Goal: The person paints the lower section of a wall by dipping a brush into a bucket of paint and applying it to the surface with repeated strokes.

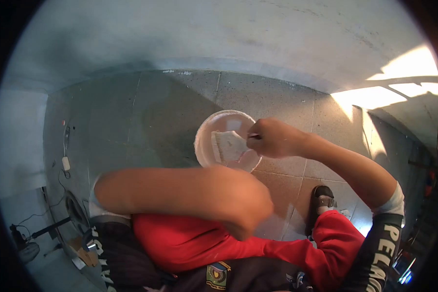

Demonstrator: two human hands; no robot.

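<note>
A round white bucket [199, 141] stands on the tiled floor in front of me. Inside it lies a pale, flat piece [228, 144] with a ribbed or bristled left edge. My right hand [272, 137] is closed in a fist over the bucket's right rim, close to that piece; what the fist grips is hidden by the fingers. My left hand [246, 202] hangs bent at the wrist, in front of the bucket and over my lap. Motion smears it and its fingers point down, mostly out of sight.
A pale wall [219, 39] runs behind the grey floor tiles [170, 107]. My shoe [322, 197] rests right of the bucket. At the left are a white plug block [66, 163] with a cable and a round fan-like object [75, 209]. Sunlight falls on the right wall.
</note>
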